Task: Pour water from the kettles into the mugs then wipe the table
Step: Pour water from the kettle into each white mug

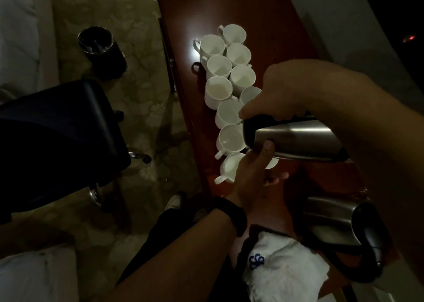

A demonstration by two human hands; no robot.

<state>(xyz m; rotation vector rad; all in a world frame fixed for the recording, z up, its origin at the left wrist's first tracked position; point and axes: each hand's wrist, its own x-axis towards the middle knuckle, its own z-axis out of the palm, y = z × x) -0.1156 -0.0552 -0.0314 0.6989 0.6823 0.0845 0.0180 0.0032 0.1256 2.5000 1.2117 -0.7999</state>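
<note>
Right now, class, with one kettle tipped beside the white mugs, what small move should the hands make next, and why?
Probably tip the kettle slightly further over the mug beside its mouth. The right hand grips its handle, the left hand steadies its underside, it already lies almost level, and no stream shows clearly.

1. Floor (149,109): mottled olive and beige, dimly lit, filling the left half of the view.
2. Table (229,5): long, narrow, polished reddish-brown wood, running away from the viewer; a bright glare patch (191,49) lies near its left edge.
3. Chair (68,127): dark blue padding on chrome frame parts, standing left of the table.
4. Bin (102,49): dark cylinder with a shiny rim, on the floor beyond the chair.
5. Wall (367,26): pale, right of the table.
6. Reddish glow (409,38): small, in the dark upper right corner.
7. Pale upholstery (20,37): along the left edge.
</note>
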